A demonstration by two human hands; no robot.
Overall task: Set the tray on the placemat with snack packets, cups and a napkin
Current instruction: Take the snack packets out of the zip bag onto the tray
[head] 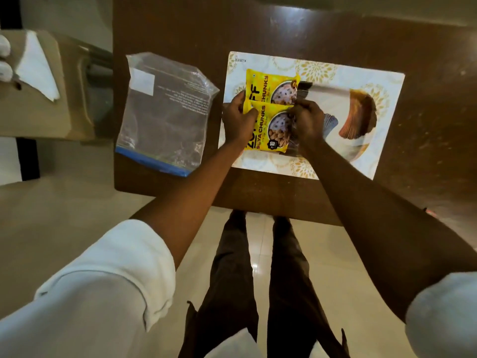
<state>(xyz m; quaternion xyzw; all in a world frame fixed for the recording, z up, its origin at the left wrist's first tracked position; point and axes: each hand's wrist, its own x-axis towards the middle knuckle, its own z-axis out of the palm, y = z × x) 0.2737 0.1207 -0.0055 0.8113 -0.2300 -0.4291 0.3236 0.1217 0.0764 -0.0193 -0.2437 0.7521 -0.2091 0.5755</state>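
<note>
Two yellow packets (pixel 269 109) lie on the placemat (pixel 356 73), one overlapping the other, near its left end. The left hand (pixel 237 120) grips the left edge of the nearer packet, thumb on top. The right hand (pixel 307 120) pinches at the packets' right edge — exactly what it holds is blurred. The placemat rests on a dark table (pixel 284 29). Left of it lies a clear zip bag (pixel 165 112), and farther left — off the table — a white napkin (pixel 37 68) on a box (pixel 51 120).
</note>
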